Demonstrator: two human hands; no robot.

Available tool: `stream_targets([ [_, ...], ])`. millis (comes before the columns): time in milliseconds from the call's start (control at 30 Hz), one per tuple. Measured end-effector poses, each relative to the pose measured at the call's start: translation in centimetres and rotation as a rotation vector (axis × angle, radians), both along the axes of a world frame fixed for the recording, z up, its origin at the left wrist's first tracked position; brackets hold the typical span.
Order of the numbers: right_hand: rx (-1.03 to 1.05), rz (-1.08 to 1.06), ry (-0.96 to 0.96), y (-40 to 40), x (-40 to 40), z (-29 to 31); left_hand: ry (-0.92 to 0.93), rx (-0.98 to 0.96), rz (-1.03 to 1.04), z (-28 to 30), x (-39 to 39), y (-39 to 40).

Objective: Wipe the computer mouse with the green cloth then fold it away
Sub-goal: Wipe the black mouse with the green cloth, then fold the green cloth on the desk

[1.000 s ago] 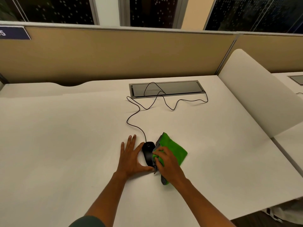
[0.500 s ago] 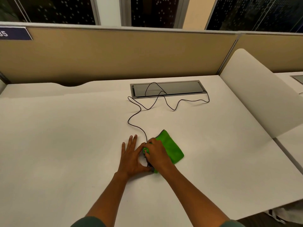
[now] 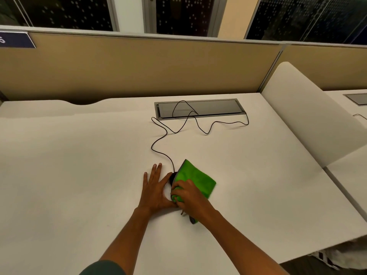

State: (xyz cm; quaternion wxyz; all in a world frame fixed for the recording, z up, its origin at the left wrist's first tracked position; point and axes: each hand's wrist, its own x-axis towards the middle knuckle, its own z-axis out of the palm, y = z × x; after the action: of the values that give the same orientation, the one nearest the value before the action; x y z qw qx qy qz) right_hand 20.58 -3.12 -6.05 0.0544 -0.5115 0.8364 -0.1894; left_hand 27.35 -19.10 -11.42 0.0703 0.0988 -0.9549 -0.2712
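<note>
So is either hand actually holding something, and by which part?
The right hand grips the green cloth by its bunched near-left end, pressed over the mouse. The left hand lies flat beside the mouse, holding nothing.

1. Bright green cloth with a grey edge (image 3: 195, 178).
2. Black computer mouse (image 3: 172, 177), with a thin black cable (image 3: 158, 153).
3. Plain white desk top (image 3: 79, 165).
4. Tan fabric partition panel (image 3: 129, 66).
5. Dark grey cable hatch (image 3: 198, 109).
</note>
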Motion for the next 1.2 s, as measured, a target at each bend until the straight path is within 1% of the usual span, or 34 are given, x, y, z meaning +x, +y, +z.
stream_targets([
  [233, -0.131, -0.004, 0.033, 3.0, 1.1, -0.7, -0.009, 0.001, 0.012, 0.1, 0.0, 0.1],
  [367, -0.124, -0.036, 0.000, 4.1, 1.3, -1.0, -0.009, 0.010, 0.014, 0.3, 0.0, 0.1],
  [500, -0.026, -0.041, -0.058, 5.5, 0.7, -0.7, -0.032, 0.008, 0.016, 0.3, -0.1, 0.1],
  [567, 0.062, -0.080, -0.124, 6.6, 0.1, -0.6, -0.058, 0.000, 0.017, 0.4, -0.1, 0.2],
  [633, 0.072, -0.129, -0.221, 7.5, -0.6, -0.3, -0.089, 0.000, 0.010, 0.6, -0.1, 0.2],
  [767, -0.144, -0.287, -0.451, 8.4, -2.2, 2.9, -0.141, 0.012, -0.013, 1.3, 0.1, 0.6],
  [867, -0.298, -0.415, -0.604, 9.3, -4.0, 5.0, -0.117, 0.105, 0.007, 2.5, -0.5, 1.2],
  [967, -0.329, -0.494, -0.807, 10.1, -5.7, 6.9, -0.055, 0.229, -0.029, 4.6, -2.2, 2.3],
  [1067, -0.356, -0.501, -0.892, 11.2, -7.3, 8.7, -0.042, 0.405, -0.103, 6.8, -4.2, 3.9],
  [1200, -0.298, -0.454, -1.043, 12.7, -8.9, 10.1, -0.150, 0.643, -0.241, 9.9, -6.8, 6.1],
])
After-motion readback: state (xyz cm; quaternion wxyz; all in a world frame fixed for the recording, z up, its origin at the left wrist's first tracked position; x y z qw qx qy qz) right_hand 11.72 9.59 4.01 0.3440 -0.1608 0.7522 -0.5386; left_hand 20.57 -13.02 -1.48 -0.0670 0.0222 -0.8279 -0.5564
